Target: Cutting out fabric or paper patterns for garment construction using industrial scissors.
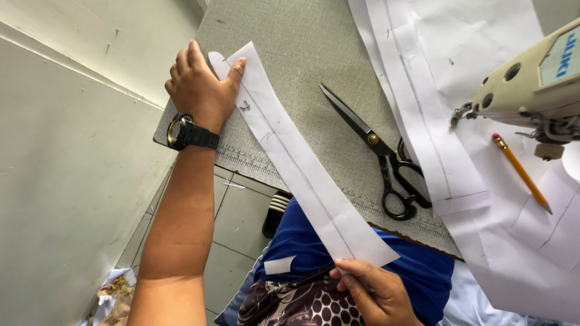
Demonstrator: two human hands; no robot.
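A long white paper pattern strip [296,163] with pencil lines runs from the far left of the grey table [302,42] down over its near edge. My left hand [199,87] presses the strip's rounded far end flat on the table, fingers closed over the edge; a black wristwatch [188,133] sits on that wrist. My right hand [374,293] pinches the strip's near end above my lap, which is covered by blue cloth [423,265].
Black scissors [380,157] lie open on the table right of the strip. More white pattern paper [435,90] lies at right, with an orange pencil [521,174] on it under a sewing machine head [531,78]. A wall and tiled floor are at left.
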